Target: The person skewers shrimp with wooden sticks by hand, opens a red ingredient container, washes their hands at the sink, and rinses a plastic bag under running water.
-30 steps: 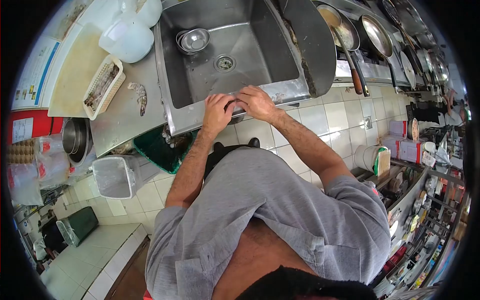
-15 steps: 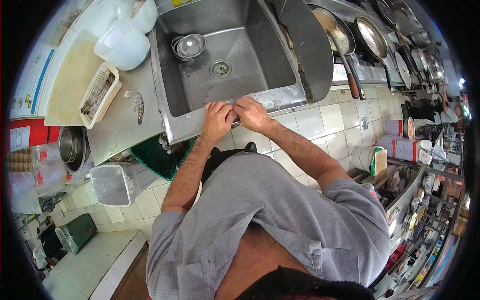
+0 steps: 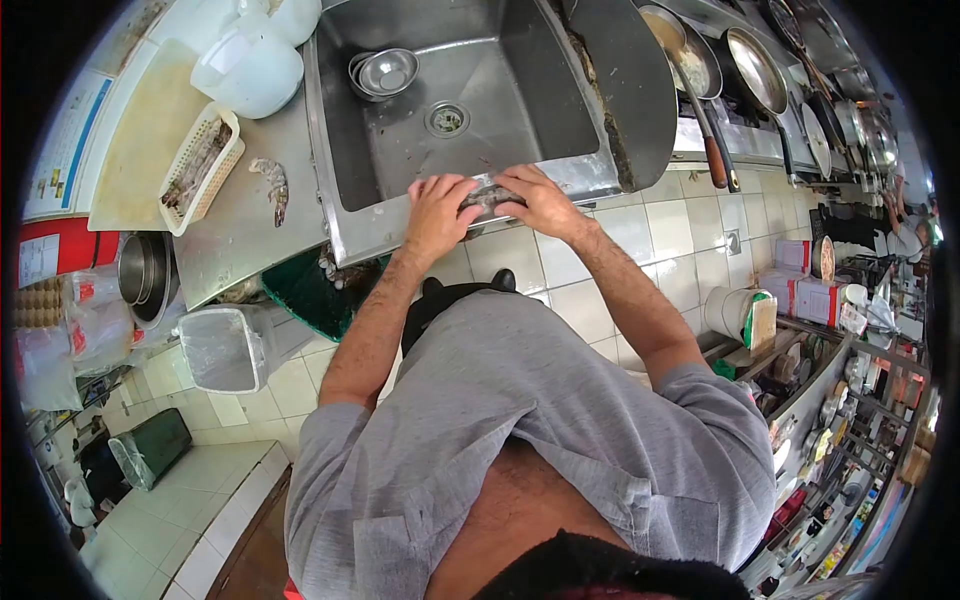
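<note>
At the front rim of the steel sink (image 3: 375,222), my left hand (image 3: 438,212) and my right hand (image 3: 540,203) face each other. Between them is a grey, mottled prawn (image 3: 489,196), held at its two ends by fingers and thumbs; my fingers partly cover it. Another prawn (image 3: 272,188) lies alone on the steel counter left of the sink. Beside it, a white plastic basket (image 3: 222,180) holds several more prawns. Inside the sink, small metal bowls (image 3: 388,72) sit nested near the drain (image 3: 447,119).
A white container (image 3: 248,70) stands on the counter near a cutting board (image 3: 135,165). Below hangs a green bin (image 3: 318,300), with a clear-lined bin (image 3: 222,350) farther left. Pans (image 3: 757,70) rest on the stove at right, their handles sticking out.
My hands have moved apart, the right one shifting right and up, and the prawn now shows between them. The view has shifted slightly.
</note>
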A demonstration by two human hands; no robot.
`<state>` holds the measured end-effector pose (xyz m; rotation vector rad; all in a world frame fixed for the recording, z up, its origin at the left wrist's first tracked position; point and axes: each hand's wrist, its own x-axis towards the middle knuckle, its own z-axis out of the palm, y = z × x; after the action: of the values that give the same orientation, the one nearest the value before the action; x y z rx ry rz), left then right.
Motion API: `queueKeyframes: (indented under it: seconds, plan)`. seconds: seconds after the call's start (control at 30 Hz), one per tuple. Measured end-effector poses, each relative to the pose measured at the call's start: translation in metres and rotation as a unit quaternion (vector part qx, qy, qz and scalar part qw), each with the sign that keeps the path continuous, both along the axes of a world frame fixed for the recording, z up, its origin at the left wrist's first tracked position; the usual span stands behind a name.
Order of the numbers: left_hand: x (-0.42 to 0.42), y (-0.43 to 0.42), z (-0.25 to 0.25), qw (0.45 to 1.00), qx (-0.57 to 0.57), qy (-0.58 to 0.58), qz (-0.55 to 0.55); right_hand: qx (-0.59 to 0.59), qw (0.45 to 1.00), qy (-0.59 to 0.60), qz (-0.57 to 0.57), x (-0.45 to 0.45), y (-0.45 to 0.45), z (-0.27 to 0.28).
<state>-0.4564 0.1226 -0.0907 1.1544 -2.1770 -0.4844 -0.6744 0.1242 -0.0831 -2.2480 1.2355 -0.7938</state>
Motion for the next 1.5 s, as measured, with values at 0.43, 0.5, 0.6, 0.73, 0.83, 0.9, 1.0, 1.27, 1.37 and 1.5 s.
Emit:
queueKeyframes:
  seconds: [0.43, 0.5, 0.6, 0.73, 0.83, 0.9, 1.0, 1.27, 1.37, 1.5]
  plan:
    - [-0.017, -0.005, -0.004, 0.998, -0.042, -0.033, -0.012, -0.059, 0.998, -0.009, 0.024, 0.002, -0.001, -0.009]
    - [-0.018, -0.006, -0.006, 0.997, -0.037, -0.057, -0.027, -0.068, 0.997, -0.005, 0.040, -0.001, -0.005, -0.014]
    - [-0.017, -0.010, -0.011, 0.997, -0.034, -0.050, -0.056, -0.076, 0.996, -0.011, 0.055, -0.003, -0.006, -0.017]
    - [-0.015, -0.018, -0.017, 0.994, -0.045, -0.032, -0.092, -0.095, 0.989, 0.026, 0.106, -0.007, -0.015, -0.015]
    - [-0.015, -0.020, -0.017, 0.992, -0.049, -0.037, -0.112, -0.096, 0.988, 0.028, 0.116, -0.009, -0.016, -0.009]
    - [-0.015, -0.019, -0.015, 0.994, -0.035, -0.041, -0.096, -0.092, 0.989, 0.030, 0.114, -0.005, -0.014, -0.004]
    - [-0.019, -0.013, -0.013, 0.997, -0.046, -0.020, -0.064, -0.068, 0.996, 0.025, 0.043, 0.002, -0.007, -0.002]
    - [-0.016, -0.030, -0.018, 0.985, -0.055, -0.010, -0.163, -0.123, 0.987, 0.016, 0.098, -0.001, -0.012, -0.019]
    - [-0.015, -0.036, -0.015, 0.978, -0.070, 0.007, -0.196, -0.123, 0.986, 0.005, 0.115, -0.003, -0.016, -0.017]
    - [-0.015, -0.039, -0.017, 0.973, -0.071, -0.003, -0.221, -0.096, 0.982, 0.016, 0.162, -0.010, -0.024, -0.015]
